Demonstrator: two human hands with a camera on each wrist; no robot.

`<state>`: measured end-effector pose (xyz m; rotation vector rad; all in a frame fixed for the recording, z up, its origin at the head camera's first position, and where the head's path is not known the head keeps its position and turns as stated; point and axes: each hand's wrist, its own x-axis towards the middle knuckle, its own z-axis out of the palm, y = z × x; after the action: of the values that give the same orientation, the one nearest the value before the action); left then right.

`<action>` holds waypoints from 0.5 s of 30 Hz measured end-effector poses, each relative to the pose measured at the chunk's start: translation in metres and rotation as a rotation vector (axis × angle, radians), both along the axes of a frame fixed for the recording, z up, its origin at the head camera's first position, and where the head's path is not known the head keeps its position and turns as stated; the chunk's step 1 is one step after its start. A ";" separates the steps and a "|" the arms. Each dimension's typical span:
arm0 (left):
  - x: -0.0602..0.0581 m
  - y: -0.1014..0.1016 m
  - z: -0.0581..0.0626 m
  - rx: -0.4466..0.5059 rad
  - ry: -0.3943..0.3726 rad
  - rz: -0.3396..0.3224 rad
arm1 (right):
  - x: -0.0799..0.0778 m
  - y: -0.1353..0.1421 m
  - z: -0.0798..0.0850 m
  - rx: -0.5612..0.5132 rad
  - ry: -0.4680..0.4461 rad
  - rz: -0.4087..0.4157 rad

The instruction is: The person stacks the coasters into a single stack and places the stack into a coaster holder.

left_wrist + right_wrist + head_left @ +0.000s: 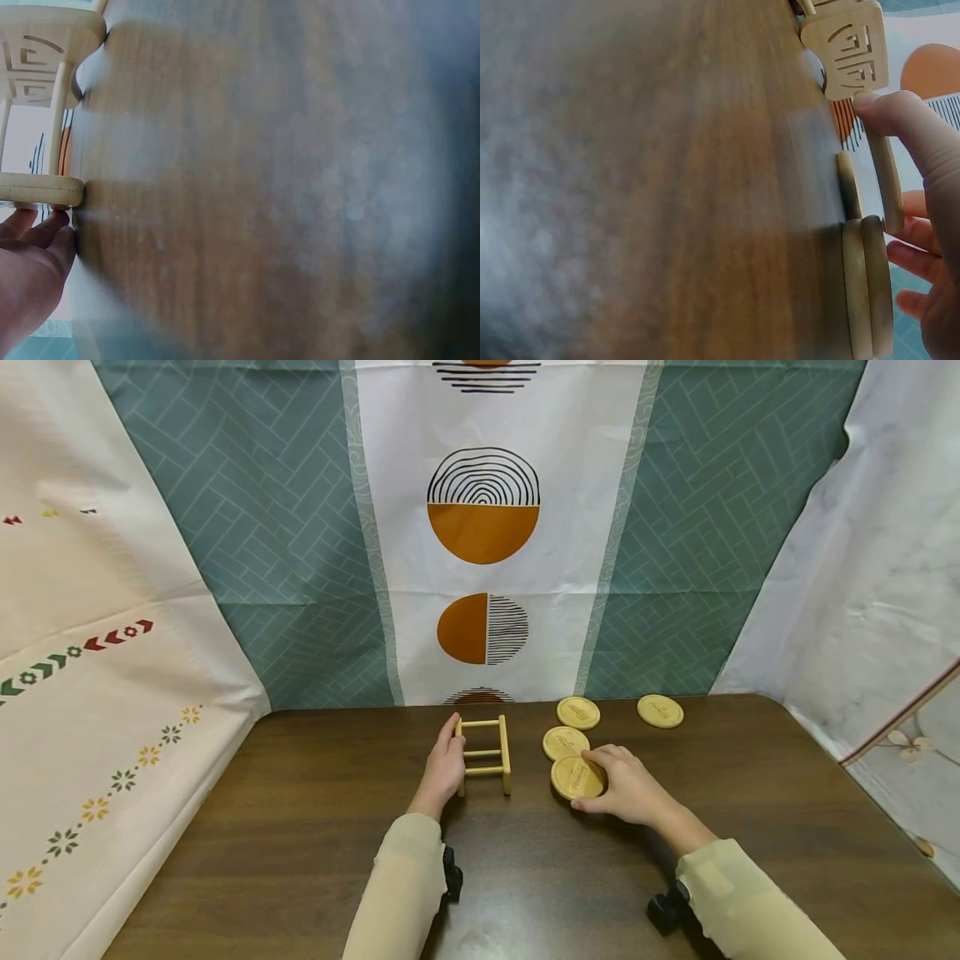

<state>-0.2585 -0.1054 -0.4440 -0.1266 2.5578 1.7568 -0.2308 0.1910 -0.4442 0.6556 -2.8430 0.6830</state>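
Note:
A small pale wooden rack [483, 750] with carved side panels and several cross rails stands on the dark table. My left hand [444, 764] holds its left panel [41, 189]; fingertips touch the outer face, while the thumb is hard to make out. To the rack's right, my right hand [626, 783] pinches a round wooden coaster [577, 777] by its edge, thumb on the near side. In the right wrist view this coaster [885, 169] is tilted, with two flat coasters [877, 285] lying together beside it. Another coaster [566, 743] lies partly under the held one.
Farther back lie one coaster [578, 712] and, to its right, another coaster [660, 711] near the table's back edge. A patterned cloth [483, 527] hangs behind the dark wooden table [315, 827]. Pale cloths hang at both sides.

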 end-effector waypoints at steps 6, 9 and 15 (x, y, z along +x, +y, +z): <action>0.000 0.000 -0.001 0.010 0.012 0.001 | 0.001 0.003 -0.001 -0.025 0.005 -0.022; 0.000 0.000 -0.001 0.016 0.015 0.002 | 0.001 0.005 -0.002 -0.032 0.003 -0.033; 0.000 0.000 -0.002 0.016 0.016 0.001 | 0.002 0.009 -0.003 -0.045 0.007 -0.042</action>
<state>-0.2580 -0.1049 -0.4458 -0.1129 2.5548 1.7851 -0.2288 0.2000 -0.4474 0.5891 -2.8177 0.7339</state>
